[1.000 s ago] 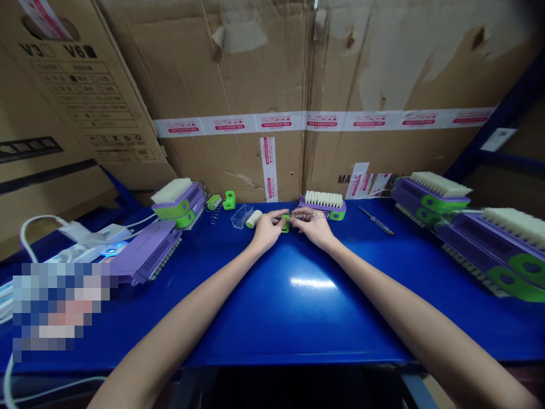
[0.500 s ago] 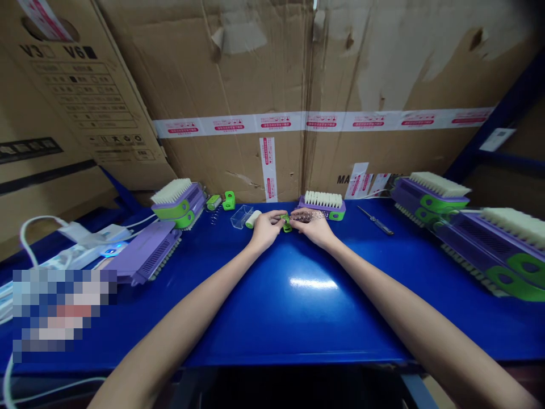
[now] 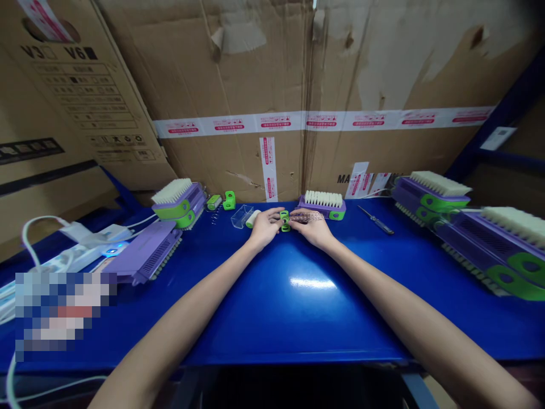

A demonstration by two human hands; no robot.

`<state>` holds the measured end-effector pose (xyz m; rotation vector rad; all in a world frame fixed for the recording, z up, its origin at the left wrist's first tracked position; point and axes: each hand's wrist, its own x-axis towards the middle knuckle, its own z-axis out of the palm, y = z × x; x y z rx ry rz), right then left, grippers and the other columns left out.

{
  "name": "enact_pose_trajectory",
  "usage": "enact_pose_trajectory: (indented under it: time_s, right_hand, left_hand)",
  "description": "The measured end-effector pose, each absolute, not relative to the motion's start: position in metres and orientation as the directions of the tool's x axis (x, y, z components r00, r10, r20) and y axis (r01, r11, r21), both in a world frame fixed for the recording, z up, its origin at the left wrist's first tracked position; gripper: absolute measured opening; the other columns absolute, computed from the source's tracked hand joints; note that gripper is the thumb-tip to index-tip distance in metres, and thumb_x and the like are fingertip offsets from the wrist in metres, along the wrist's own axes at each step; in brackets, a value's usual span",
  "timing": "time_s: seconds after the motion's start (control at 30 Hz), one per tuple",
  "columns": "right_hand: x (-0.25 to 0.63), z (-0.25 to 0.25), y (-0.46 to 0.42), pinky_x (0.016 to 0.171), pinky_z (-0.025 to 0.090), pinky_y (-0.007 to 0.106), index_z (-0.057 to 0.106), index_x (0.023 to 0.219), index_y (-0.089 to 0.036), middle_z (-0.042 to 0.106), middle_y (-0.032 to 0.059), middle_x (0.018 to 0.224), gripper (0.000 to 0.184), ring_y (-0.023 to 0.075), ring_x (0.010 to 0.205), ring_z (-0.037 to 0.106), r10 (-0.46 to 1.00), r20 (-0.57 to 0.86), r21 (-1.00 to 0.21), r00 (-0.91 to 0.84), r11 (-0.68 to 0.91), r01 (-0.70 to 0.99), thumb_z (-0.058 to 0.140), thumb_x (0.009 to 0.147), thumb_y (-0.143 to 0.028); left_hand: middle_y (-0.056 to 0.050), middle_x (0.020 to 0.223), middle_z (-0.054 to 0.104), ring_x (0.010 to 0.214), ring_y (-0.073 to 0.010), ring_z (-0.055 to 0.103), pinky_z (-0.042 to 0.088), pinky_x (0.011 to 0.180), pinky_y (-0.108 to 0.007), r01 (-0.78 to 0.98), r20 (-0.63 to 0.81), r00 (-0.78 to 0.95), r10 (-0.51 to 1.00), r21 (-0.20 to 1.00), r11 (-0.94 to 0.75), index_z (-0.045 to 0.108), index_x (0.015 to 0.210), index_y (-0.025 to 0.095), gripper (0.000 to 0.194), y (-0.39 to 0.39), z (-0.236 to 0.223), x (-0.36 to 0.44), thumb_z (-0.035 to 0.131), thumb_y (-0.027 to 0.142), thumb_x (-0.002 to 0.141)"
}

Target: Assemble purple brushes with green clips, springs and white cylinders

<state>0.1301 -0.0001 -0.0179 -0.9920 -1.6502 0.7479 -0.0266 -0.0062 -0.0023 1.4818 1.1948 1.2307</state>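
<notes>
Near the back of the blue table, my left hand (image 3: 264, 228) pinches a small green plastic piece (image 3: 285, 220) with holes in it. My right hand (image 3: 315, 229) meets it from the other side, fingertips at the green piece, gripping a thin metal coil spring (image 3: 310, 216) that stretches across its fingers. Part of a white and green roller-like piece (image 3: 254, 218) shows beside my left hand, next to a clear plastic box (image 3: 242, 217). Behind my right hand lies a purple and green brush (image 3: 323, 200) with pale bristles.
To the left are stacked purple brushes (image 3: 179, 204), a purple brush body (image 3: 147, 250), a green bracket (image 3: 229, 200), another coil spring (image 3: 216, 215) and a power strip (image 3: 76, 250). A screwdriver (image 3: 377, 220) and more brushes (image 3: 481, 238) lie right. Cardboard (image 3: 238, 74) walls the back.
The green piece has turned between my fingers and now shows more of its holed face. Both hands stay in nearly the same place.
</notes>
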Motion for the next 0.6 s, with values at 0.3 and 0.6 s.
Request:
enact_pose_trajectory:
  time_s: [0.3,0.6]
  right_hand:
    - [0.128,-0.017,-0.002,0.076,0.056,0.031,0.067,0.088,-0.018,0.073,0.0048,0.086,0.02,0.0194,0.081,0.07,0.875,0.459,-0.834,-0.152,0.483,0.266,0.07,0.07,-0.027]
    - [0.128,-0.008,-0.01,0.076,0.053,0.03,0.07,0.092,-0.019,0.073,0.0042,0.089,0.02,0.0185,0.081,0.069,0.844,0.504,-0.771,-0.184,0.536,0.344,0.068,0.072,-0.023]
  left_hand:
    - [-0.004,0.077,0.069,0.049,-0.0065,0.053,0.041,0.042,-0.017,0.165,0.18,0.036,0.983,0.969,-0.183,0.065,0.107,0.008,0.038,-0.006,-0.002,-0.027,0.06,0.003,0.07]
    - [-0.002,0.067,0.068,0.05,-0.0084,0.053,0.04,0.044,-0.018,0.154,0.151,0.027,0.988,0.976,-0.153,0.069,0.1,0.01,0.036,-0.008,0.003,-0.028,0.063,0.006,0.064]
